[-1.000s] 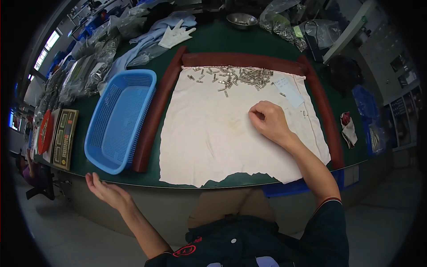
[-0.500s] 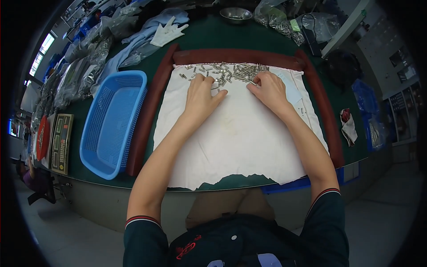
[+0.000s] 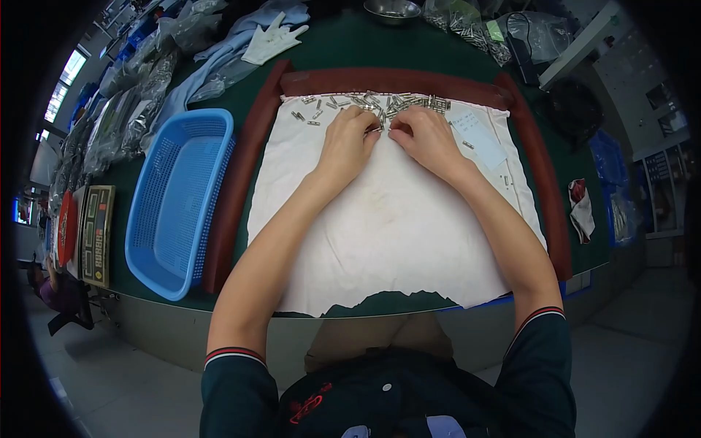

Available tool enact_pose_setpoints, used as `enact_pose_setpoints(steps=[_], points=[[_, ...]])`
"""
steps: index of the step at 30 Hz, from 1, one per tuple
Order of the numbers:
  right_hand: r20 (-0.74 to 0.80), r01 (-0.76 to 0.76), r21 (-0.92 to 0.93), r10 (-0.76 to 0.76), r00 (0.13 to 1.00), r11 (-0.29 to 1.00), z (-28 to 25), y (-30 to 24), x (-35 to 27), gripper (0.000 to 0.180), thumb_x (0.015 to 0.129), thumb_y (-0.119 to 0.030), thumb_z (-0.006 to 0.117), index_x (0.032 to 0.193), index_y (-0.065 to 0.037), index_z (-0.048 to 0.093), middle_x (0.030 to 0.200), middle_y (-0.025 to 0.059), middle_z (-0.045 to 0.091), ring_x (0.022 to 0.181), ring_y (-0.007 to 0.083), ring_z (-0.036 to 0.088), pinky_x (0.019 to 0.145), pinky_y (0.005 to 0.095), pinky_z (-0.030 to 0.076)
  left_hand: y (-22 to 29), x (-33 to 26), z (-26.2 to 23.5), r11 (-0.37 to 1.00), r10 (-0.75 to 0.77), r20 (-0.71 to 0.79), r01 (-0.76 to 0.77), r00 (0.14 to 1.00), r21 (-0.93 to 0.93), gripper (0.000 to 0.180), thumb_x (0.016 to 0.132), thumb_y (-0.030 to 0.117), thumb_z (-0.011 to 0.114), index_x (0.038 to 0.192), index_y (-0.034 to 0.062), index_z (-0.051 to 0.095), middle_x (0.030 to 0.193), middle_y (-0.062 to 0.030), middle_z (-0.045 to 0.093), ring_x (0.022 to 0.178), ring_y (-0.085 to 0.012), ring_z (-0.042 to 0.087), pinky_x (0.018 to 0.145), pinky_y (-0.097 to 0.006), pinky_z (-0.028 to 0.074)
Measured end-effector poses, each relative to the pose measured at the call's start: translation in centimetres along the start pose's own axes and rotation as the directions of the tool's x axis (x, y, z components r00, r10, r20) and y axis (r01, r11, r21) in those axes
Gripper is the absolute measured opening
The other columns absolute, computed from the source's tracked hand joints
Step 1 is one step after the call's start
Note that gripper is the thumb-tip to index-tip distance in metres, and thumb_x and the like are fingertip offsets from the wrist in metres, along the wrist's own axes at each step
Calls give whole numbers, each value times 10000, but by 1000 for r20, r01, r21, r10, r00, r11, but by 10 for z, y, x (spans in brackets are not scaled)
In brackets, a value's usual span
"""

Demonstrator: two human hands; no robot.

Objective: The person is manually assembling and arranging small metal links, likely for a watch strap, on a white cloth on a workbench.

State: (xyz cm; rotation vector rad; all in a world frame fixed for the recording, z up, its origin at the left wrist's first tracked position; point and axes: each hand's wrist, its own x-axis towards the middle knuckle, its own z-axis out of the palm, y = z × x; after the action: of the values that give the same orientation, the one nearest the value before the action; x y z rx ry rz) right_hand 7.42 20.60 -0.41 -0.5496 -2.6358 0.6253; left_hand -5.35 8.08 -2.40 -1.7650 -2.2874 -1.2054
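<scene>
Many small shiny metal cylinders (image 3: 398,103) lie in a loose pile along the far edge of a white cloth (image 3: 387,219). My left hand (image 3: 349,146) is at the pile's near side, its thumb and fingers closed on a small metal cylinder (image 3: 375,131). Just to the right, my right hand (image 3: 427,142) has its fingers curled and thumb tucked in; whatever its fingertips hold is hidden. A small gap separates the two hands. A few cylinders lie apart at the left, and one single cylinder (image 3: 468,144) lies right of my right hand.
A dark red padded frame (image 3: 394,79) borders the cloth on three sides. A blue perforated basket (image 3: 175,212) stands left of it. A light blue paper slip (image 3: 480,139) lies on the cloth. Farther back are a white glove (image 3: 274,40), a metal bowl (image 3: 392,10) and plastic bags.
My left hand has moved right, and my right hand a little left, so the fingertips are closer together. Several cylinders at the left are now uncovered. The whole view has shifted slightly.
</scene>
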Motion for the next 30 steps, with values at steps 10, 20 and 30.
enact_pose_setpoints(steps=[10,20,30], points=[[111,138,121,-152,982,983,-9,-17,-45,110,803,-124,692,818,-17,672,819,94,608,846,283,598,755,405,481,22,-44,-23,965,47,168,-1,985,-261,137,796,-44,655,929,-13,671,925,-79,614,827,-220,603,704,-310,502],[62,264,261,-289,955,928,-8,-23,-56,96,760,-105,724,781,-27,671,787,73,620,751,248,608,687,373,494,31,-52,-32,978,36,91,-17,995,-206,141,812,-37,640,948,-19,668,930,-104,613,856,-255,602,711,-329,503],[112,-160,8,158,981,987,0,-43,-24,190,759,-193,720,700,-14,690,669,127,659,649,279,657,609,379,517,27,-55,-53,978,-113,316,162,942,-133,163,801,7,660,958,-33,668,944,-130,621,843,-242,633,750,-318,518]])
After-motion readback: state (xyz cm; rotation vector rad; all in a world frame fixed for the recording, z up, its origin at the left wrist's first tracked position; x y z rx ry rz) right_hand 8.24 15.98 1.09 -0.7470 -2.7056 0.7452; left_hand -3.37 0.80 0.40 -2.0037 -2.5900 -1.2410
